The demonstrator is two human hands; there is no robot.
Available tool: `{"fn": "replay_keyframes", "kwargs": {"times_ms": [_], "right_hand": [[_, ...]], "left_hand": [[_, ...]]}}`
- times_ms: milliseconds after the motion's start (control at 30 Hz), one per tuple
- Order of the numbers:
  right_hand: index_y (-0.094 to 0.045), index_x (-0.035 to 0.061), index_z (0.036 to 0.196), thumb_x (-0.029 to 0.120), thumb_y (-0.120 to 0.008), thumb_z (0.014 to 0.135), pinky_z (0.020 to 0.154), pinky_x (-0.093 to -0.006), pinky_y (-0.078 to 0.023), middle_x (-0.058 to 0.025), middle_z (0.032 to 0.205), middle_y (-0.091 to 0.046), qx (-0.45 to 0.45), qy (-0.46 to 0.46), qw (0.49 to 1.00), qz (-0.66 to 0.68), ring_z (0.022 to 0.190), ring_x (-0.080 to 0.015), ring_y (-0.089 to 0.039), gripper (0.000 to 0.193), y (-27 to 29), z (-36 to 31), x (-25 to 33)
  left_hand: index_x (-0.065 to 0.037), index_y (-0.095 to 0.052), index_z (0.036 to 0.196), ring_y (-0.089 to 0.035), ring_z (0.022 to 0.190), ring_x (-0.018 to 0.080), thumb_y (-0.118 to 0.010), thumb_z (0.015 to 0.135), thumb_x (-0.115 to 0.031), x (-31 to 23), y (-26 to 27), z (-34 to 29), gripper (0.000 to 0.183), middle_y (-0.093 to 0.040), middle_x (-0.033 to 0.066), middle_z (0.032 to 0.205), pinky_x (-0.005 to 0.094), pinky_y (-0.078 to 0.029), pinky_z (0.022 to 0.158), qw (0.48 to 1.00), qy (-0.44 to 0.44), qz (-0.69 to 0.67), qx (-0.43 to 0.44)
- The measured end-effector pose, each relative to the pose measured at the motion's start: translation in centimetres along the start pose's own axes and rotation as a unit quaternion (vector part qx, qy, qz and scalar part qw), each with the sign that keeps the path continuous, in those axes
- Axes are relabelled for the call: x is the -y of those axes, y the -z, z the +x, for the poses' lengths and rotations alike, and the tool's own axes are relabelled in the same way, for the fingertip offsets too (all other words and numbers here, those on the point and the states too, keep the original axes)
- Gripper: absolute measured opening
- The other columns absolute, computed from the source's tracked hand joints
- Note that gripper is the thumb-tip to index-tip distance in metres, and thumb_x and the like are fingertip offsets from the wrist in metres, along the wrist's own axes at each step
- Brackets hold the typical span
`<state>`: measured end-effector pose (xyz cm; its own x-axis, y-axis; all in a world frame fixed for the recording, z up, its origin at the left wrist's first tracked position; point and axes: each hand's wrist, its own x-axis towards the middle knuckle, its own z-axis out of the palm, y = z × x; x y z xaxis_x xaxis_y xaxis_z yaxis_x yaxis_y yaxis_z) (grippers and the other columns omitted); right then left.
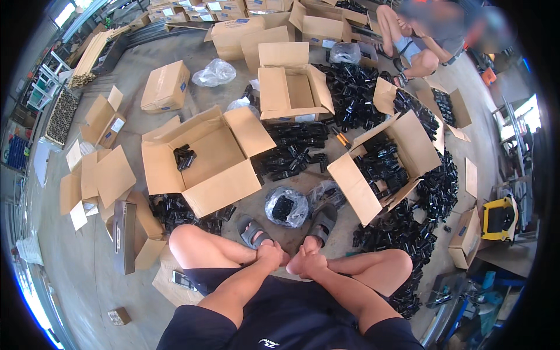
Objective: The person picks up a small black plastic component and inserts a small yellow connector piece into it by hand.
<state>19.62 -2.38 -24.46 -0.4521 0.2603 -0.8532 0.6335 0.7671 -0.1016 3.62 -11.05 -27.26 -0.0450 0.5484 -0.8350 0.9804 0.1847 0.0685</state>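
My left hand (pixel 269 255) is closed around my left ankle, just behind a dark grey sandal. My right hand (pixel 310 263) is wrapped at my right ankle beside the other sandal (pixel 324 220); its fingertips are partly hidden. Neither hand touches any of the goods. Right in front of my feet lies a clear plastic bag (pixel 286 206) with small black parts inside. Beyond it stands a large open carton (pixel 219 143) holding a few black tubular parts (pixel 184 157). At the right, another open carton (pixel 417 140) contains many black parts.
Loose black parts (pixel 402 233) are heaped along my right side. More cartons (pixel 165 86) stand ahead and to the left. A phone (pixel 184 280) lies on cardboard by my left knee. At the far right, another person (pixel 426 41) crouches near a black heap (pixel 350 93).
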Motion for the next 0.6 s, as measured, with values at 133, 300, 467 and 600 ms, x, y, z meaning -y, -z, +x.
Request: {"fn": "replay_keyframes", "kwargs": {"times_ms": [133,300,467,600], "right_hand": [[-0.019,0.0087,0.16,0.037,-0.083,0.071,0.088,-0.0474,-0.057,-0.0243,0.138,-0.056,-0.024,0.008,0.999,0.031,0.117,-0.0373,-0.064,0.114,-0.6,1.1,0.0],[-0.022,0.0044,0.158,0.035,-0.079,0.073,0.087,-0.0448,-0.058,-0.0242,0.134,-0.058,-0.027,0.002,1.0,0.008,0.111,-0.0368,-0.067,0.107,-2.3,2.9,0.4],[-0.023,-0.0004,0.156,0.042,-0.082,0.07,0.085,-0.0417,-0.058,-0.0237,0.124,-0.063,-0.024,0.029,0.999,-0.011,0.105,-0.0357,-0.07,0.113,-2.3,3.3,0.1],[-0.022,-0.0014,0.156,0.046,-0.084,0.067,0.083,-0.0401,-0.058,-0.0239,0.117,-0.066,-0.02,0.049,0.998,-0.017,0.1,-0.0353,-0.071,0.118,-1.9,3.1,-0.3]], "left_hand": [[0.009,-0.029,0.152,-0.073,0.098,0.0353,-0.062,0.09,-0.024,-0.4,0.0,1.0,0.078,-0.072,0.0159,0.119,0.0626,-0.055,0.08,1.0,0.009,-0.001,0.006],[0.01,-0.03,0.152,-0.073,0.096,0.0369,-0.057,0.093,-0.021,-0.9,-0.6,2.3,0.072,-0.072,0.0169,0.117,0.0647,-0.055,0.076,1.0,0.014,0.016,0.022],[0.014,-0.03,0.15,-0.073,0.088,0.0388,-0.055,0.094,-0.021,-0.8,-1.2,3.4,0.071,-0.073,0.0197,0.111,0.0664,-0.055,0.068,0.997,-0.017,0.063,0.041],[0.014,-0.032,0.149,-0.073,0.085,0.0388,-0.056,0.093,-0.021,-1.0,-1.4,3.9,0.07,-0.074,0.0207,0.107,0.067,-0.055,0.066,0.998,-0.015,0.047,0.029]]}}
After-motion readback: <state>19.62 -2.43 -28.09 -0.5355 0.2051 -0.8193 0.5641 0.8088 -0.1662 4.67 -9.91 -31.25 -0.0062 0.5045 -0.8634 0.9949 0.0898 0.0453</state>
